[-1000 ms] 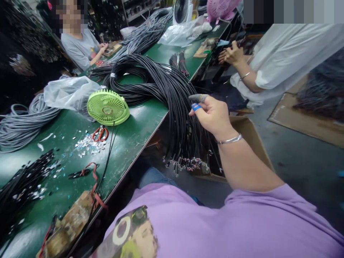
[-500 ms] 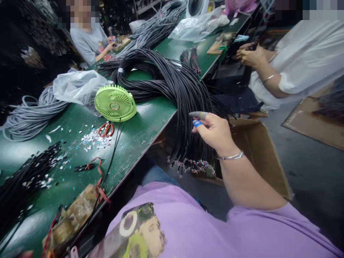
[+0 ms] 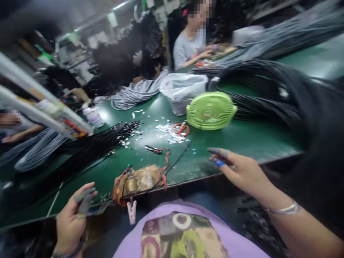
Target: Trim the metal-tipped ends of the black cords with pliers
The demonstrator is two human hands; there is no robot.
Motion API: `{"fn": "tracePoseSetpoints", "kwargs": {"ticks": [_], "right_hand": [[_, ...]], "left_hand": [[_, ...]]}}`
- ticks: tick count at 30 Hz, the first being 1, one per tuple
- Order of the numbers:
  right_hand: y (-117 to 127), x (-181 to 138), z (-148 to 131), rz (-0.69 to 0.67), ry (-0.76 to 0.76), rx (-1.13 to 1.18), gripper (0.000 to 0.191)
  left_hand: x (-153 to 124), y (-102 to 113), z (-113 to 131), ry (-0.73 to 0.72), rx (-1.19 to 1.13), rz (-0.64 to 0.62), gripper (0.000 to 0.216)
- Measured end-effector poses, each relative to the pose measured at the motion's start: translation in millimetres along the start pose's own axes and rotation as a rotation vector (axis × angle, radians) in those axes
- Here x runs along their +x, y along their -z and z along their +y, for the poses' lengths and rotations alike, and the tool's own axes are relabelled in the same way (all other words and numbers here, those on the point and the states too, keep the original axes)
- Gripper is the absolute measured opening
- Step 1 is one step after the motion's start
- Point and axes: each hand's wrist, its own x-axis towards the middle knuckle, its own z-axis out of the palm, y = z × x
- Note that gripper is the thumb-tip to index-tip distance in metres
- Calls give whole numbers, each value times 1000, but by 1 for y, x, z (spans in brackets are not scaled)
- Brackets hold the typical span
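Note:
My right hand (image 3: 239, 170) hovers over the front edge of the green table, fingers stretched out, holding nothing. A grey cover sits on its index finger and blue tape wraps the thumb. My left hand (image 3: 73, 213), low at the left by the table edge, has loosely bent fingers with grey covers; nothing shows in its grasp, though motion blurs it. Between the hands are a wooden block with a metal part (image 3: 145, 179), a pink clothespin (image 3: 131, 211) and small dark snips (image 3: 153, 149) with a red strap. Black cables (image 3: 102, 145) lie beyond my left hand.
A green fan (image 3: 211, 111) stands near red-handled scissors (image 3: 182, 129) and white scraps (image 3: 168, 130). Behind are a plastic bag (image 3: 184, 89) and grey cable coils (image 3: 139, 93). Thick black cables (image 3: 268, 104) drape over the right edge. A co-worker (image 3: 192, 46) sits across the table.
The view has swung left, away from the cable ends hanging off the table. My right hand is now over the table edge by the fan, and my left hand has come into fuller view.

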Motion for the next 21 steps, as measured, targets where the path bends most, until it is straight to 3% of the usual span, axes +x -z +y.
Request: {"fn": "tracePoseSetpoints", "kwargs": {"ticks": [5, 9, 15, 21], "right_hand": [[-57, 41, -33, -288, 293, -117, 27], [-100, 79, -68, -363, 444, -302, 27], [-144, 113, -103, -657, 375, -644, 28], [-155, 127, -108, -765, 253, -623, 25]], "left_hand": [[-28, 14, -18, 123, -113, -25, 44], [-44, 20, -24, 187, -155, 33, 42], [-58, 26, -43, 227, -184, 51, 32], [-59, 27, -67, 266, -209, 85, 28]]}}
